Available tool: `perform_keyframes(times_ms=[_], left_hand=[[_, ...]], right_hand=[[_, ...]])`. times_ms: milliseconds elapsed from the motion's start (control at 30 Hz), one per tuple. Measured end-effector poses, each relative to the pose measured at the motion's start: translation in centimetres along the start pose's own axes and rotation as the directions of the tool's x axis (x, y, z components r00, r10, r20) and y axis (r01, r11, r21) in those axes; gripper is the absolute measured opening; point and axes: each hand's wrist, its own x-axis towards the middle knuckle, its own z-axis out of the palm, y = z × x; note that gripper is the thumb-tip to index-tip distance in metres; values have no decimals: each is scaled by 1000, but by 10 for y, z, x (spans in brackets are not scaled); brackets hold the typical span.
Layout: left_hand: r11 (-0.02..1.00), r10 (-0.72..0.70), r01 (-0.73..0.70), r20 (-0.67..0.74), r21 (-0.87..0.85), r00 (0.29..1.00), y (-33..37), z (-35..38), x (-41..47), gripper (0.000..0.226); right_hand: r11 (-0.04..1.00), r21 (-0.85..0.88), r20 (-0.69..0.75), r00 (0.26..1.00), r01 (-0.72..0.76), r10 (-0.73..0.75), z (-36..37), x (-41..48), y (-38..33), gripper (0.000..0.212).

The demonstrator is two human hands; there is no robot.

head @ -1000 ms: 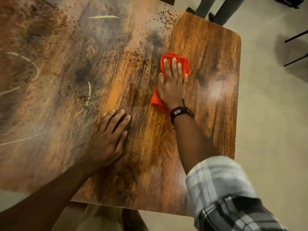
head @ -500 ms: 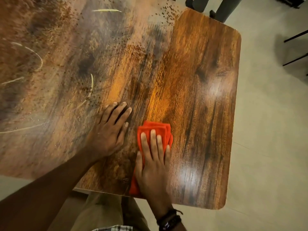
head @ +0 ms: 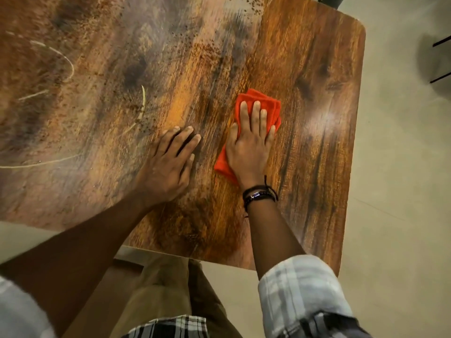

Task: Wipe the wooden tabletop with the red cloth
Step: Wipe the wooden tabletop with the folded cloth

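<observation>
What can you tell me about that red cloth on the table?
The red cloth is orange-red fabric folded into a layered pad. It lies flat on the wooden tabletop, towards its right side. The right hand presses on it with straight fingers, covering its middle; its far edge and near-left corner show.

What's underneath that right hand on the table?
A folded red cloth, pressed flat by the right hand, fingers straight. Its edges show past the fingertips and beside the palm; its middle, and the wooden tabletop beneath it, are covered.
</observation>
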Motion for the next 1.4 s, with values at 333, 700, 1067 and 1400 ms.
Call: perform_keyframes(times_ms=[333, 700, 1067, 1400], left_hand=[[1000, 17, -17, 24, -15, 1000, 1, -3, 0, 54], [1000, 17, -17, 8, -11, 1000, 3, -3, 1, 52], [999, 31, -32, 49, 13, 998, 0, -3, 0, 64], [1000, 25, -24, 54, -14, 998, 0, -5, 1, 60]], right_hand=[[996, -5, 46, 995, 92, -91, -8, -193, 35, 56], [933, 31, -169, 918, -359, 359, -41, -166, 136, 59], [999, 13, 50, 998, 44, -45, 25, -216, -48, 59], [999, 15, -18, 999, 41, -41, 15, -32, -39, 59]])
